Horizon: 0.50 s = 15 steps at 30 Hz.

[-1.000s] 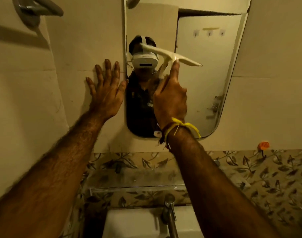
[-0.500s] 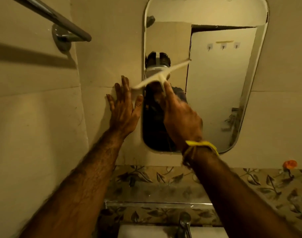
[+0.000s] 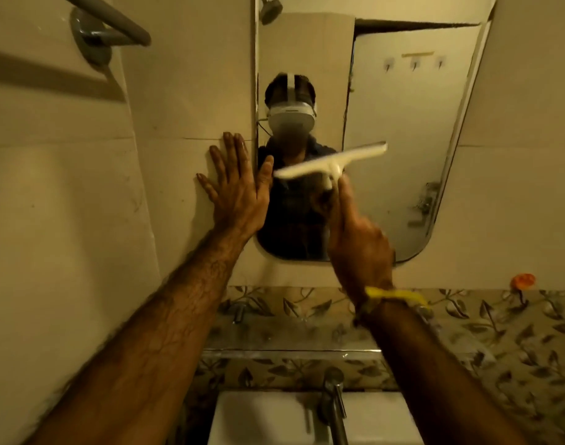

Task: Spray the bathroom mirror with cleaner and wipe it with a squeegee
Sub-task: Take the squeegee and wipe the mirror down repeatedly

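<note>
Right hand (image 3: 359, 242) gripping squeegee (image 3: 330, 163)

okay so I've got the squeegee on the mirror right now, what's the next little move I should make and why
Probably draw the white plastic squeegee straight down toward the lower edge of the rounded wall mirror. The right hand grips its handle with the blade tilted across mid-glass, unwiped mirror lies below, and the left hand is braced flat on the wall tile.

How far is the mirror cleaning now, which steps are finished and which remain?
Spraying seems over: no spray bottle is in view. In hand: the right hand holds the white squeegee against the mirror, mid-height, while the left hand braces flat on the wall. Whether streaks remain is unclear.
</note>
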Tool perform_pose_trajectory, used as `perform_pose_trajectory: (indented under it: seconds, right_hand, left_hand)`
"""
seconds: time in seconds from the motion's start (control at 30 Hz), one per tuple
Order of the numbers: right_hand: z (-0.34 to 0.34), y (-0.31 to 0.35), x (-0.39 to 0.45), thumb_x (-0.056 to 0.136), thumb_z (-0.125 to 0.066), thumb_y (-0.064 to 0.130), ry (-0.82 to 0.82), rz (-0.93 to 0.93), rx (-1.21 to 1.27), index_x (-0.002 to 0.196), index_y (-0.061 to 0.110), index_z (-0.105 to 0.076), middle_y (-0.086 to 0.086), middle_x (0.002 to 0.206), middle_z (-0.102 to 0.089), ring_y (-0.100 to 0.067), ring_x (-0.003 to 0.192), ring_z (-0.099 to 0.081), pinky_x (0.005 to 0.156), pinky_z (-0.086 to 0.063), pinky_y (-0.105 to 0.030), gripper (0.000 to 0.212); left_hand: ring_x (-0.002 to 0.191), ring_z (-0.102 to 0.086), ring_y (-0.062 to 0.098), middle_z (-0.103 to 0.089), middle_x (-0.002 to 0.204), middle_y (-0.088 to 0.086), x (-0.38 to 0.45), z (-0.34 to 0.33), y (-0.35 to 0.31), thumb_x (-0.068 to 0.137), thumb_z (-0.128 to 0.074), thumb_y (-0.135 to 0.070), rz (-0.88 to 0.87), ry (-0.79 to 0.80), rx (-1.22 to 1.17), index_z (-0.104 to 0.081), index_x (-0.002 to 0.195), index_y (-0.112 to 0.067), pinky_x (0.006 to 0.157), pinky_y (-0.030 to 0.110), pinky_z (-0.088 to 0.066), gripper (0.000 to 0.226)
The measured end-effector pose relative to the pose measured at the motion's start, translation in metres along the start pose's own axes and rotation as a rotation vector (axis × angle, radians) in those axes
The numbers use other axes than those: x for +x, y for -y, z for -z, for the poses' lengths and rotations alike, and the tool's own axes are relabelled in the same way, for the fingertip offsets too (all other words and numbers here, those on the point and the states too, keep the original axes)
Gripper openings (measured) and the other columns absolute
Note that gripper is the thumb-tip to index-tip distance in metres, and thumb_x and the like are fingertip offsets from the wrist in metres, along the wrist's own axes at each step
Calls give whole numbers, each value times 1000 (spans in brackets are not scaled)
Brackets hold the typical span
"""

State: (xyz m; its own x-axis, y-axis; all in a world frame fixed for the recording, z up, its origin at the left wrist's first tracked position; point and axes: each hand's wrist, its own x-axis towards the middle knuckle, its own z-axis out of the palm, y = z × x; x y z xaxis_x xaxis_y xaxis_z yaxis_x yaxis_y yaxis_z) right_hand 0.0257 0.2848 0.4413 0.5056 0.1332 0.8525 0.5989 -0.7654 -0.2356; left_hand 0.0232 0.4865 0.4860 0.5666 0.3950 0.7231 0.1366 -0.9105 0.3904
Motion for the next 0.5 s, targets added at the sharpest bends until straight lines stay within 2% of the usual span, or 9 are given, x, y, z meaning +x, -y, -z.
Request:
perform_pose_trajectory:
  seconds: [0.1,0.23,0.3,0.37,0.43,0.5]
  right_hand:
    - [-2,-21,-47,102,-39,18,55,-6,22,156,25,-13,1,57,-50,-13,42,-44,39,-40,-25,60]
    - [9,-19,22,100,-30,33,-213,-146,133,153,28,-23,14,50,-36,1,37,-36,37,-22,-7,55]
    - [18,-25,61,98,-31,35,-290,-221,125,153,28,-25,15,49,-34,2,38,-35,39,-18,-5,56]
    - [20,-29,62,99,-36,32,-282,-241,110,154,26,-24,15,50,-35,2,39,-36,38,-20,-6,56]
    - [12,-27,27,100,-39,29,-219,-231,148,154,25,-22,14,51,-38,1,38,-38,37,-25,-4,57]
    - [3,-22,-16,100,-41,26,-131,-205,219,155,25,-18,13,53,-45,0,40,-43,39,-35,-9,60]
  left_hand:
    - [152,19,30,22,166,6,-7,-5,4,87,9,-71,-24,36,74,15,157,-18,117,67,10,88]
    - [153,16,34,19,166,10,-10,-9,-3,86,11,-70,-2,24,131,13,158,-13,117,69,7,92]
    - [153,16,35,18,166,11,-11,-11,-8,88,7,-68,11,14,135,13,157,-11,117,69,7,90]
    - [152,17,34,20,166,11,-12,-13,-10,89,3,-68,16,20,125,14,157,-11,117,69,6,89]
    - [152,18,33,21,165,10,-13,-15,-9,90,1,-68,16,32,113,14,157,-11,116,70,7,89]
    - [152,19,34,22,165,10,-14,-15,-6,89,3,-70,16,42,115,15,157,-12,116,70,7,90]
